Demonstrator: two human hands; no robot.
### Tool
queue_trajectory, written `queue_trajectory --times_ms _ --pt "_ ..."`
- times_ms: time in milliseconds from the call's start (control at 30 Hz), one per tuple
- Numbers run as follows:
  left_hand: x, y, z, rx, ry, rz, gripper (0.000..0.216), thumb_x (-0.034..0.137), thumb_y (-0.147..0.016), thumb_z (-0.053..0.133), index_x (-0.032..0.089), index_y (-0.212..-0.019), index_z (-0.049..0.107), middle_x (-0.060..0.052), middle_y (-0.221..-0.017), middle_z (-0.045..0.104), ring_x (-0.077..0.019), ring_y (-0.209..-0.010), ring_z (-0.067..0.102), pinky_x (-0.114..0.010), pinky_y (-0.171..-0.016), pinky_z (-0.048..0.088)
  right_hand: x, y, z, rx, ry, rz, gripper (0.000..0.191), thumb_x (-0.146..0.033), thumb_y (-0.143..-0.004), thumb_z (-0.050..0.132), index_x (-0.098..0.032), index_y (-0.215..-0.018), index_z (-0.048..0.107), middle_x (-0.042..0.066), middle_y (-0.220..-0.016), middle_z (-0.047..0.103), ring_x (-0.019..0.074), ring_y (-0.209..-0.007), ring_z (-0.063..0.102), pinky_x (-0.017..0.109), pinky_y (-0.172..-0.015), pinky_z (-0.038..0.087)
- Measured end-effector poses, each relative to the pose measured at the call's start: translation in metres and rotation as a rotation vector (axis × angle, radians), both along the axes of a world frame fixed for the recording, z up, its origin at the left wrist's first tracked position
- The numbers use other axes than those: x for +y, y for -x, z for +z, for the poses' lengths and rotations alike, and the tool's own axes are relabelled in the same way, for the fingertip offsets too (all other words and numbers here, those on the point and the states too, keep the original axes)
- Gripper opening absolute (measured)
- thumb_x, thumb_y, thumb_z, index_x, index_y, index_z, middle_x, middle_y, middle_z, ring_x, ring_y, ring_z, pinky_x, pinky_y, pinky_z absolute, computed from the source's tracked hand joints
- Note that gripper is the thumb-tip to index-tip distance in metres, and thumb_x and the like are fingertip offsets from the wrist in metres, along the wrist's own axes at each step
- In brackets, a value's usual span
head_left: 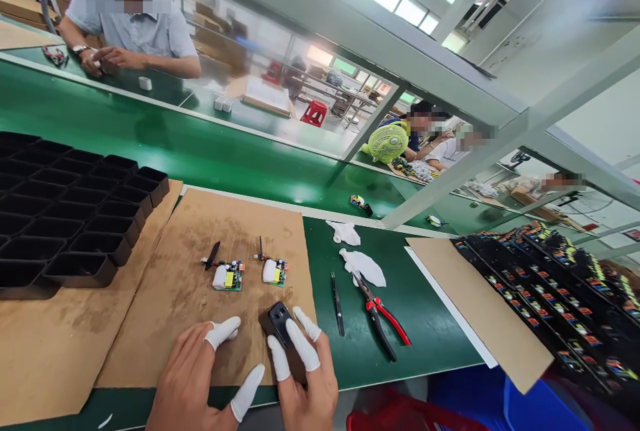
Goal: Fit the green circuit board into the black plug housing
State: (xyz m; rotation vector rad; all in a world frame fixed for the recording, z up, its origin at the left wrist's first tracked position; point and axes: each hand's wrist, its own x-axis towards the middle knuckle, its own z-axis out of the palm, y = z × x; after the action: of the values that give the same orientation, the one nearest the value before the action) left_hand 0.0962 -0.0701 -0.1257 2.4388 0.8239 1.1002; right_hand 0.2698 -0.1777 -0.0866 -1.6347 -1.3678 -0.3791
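Observation:
My right hand (pixel 305 371), with white finger cots, is closed round a small black plastic housing (pixel 278 321) at the near edge of a brown cardboard sheet (pixel 175 297). My left hand (pixel 203 377), also in finger cots, rests just left of it with fingers spread and nothing in it. Two small circuit boards lie on the cardboard just beyond: one (pixel 227 276) on the left, the other (pixel 274 272) on the right, each with a black lead sticking up.
Black tweezers (pixel 338 304) and red-handled pliers (pixel 381 316) lie right of the cardboard beside white gloves (pixel 364 265). An empty black compartment tray (pixel 65 211) sits left; trays of boards (pixel 565 304) right. A green conveyor belt (pixel 175 144) runs behind; people work across it.

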Motion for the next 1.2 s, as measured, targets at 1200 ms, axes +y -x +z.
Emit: queue_trajectory --times_ms 1200 --pt "-0.002 0.0 -0.016 0.054 -0.089 0.023 0.038 0.047 -0.116 0.063 0.017 -0.139 0.065 -0.018 -0.119 0.085 -0.0375 -0.112 0.084 -0.051 -0.101 0.069 -0.007 -0.002 0.001 0.082 0.058 0.037 0.039 -0.009 -0.112 0.071 -0.026 -0.145 0.083 0.014 -0.13 0.085 0.0258 -0.114 0.09 0.031 -0.096 0.076"
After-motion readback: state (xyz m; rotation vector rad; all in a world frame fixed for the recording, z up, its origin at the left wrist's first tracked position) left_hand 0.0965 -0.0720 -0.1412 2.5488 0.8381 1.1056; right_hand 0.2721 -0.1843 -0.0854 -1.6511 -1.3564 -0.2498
